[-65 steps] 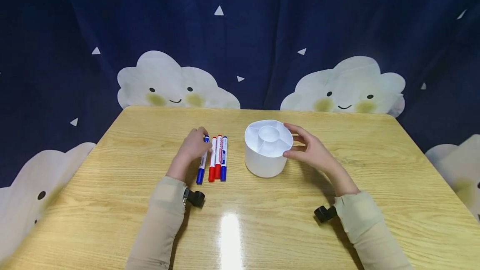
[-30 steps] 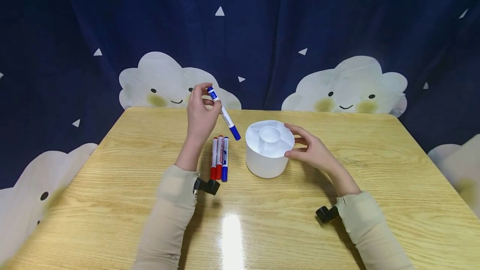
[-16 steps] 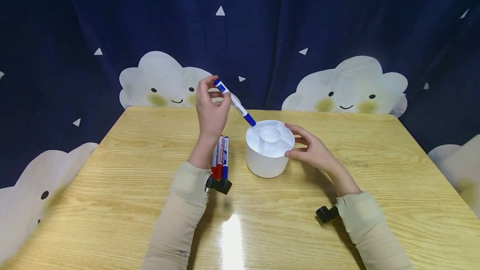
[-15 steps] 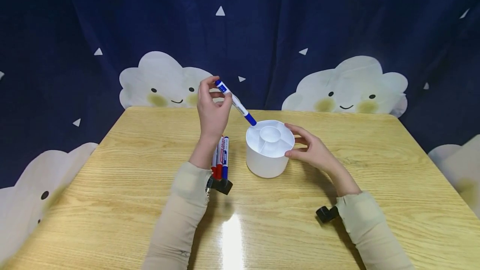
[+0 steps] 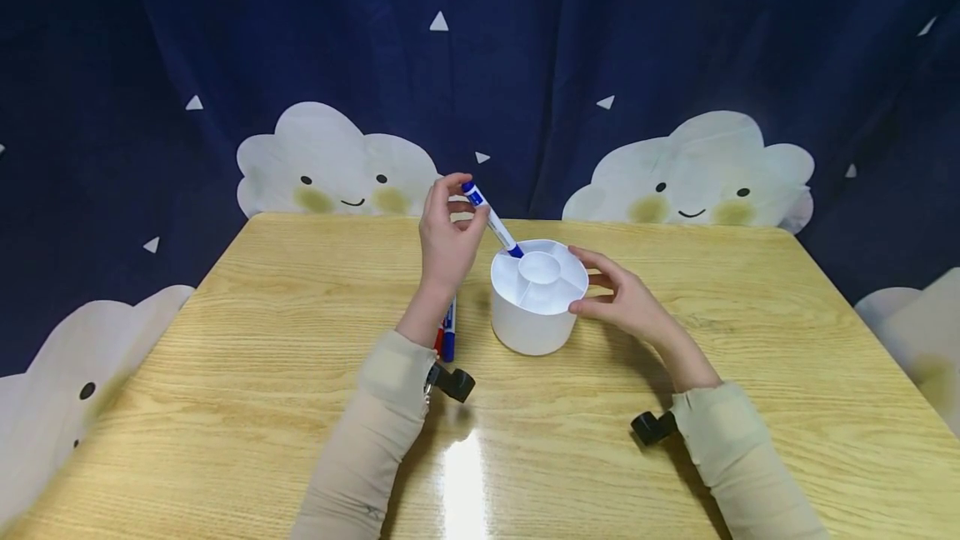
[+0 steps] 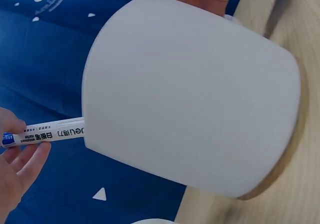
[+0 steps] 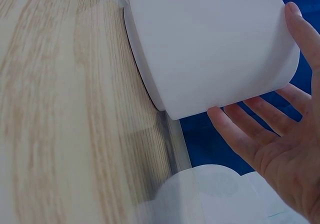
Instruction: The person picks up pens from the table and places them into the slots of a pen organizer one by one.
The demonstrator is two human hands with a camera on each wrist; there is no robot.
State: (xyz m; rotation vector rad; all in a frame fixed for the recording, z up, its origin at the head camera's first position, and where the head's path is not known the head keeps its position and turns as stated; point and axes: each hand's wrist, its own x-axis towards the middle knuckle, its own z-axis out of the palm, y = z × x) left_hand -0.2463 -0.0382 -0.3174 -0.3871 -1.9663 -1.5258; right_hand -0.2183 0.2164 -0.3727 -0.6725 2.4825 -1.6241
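Observation:
My left hand [image 5: 448, 240] pinches a blue-capped whiteboard marker [image 5: 497, 227] near its upper end. The marker slants down to the right, its lower cap inside the back left compartment of a round white pen organizer [image 5: 532, 332]. In the left wrist view the organizer's wall hides the lower part of the marker [image 6: 50, 131]. My right hand [image 5: 618, 294] holds the organizer's right side, thumb at the near side and fingers spread round the far side. The organizer has a round middle cup and several compartments around it, and it stands on the table.
A blue marker [image 5: 448, 344] and a red one [image 5: 439, 338] lie on the wooden table [image 5: 300, 423] left of the organizer, partly hidden by my left forearm. A dark blue curtain [image 5: 510, 65] with clouds hangs behind the table's far edge.
My left hand has picked the blue marker off the table, lifted it, carried it right and lowered its end into the organizer. My right hand has stayed on the organizer.

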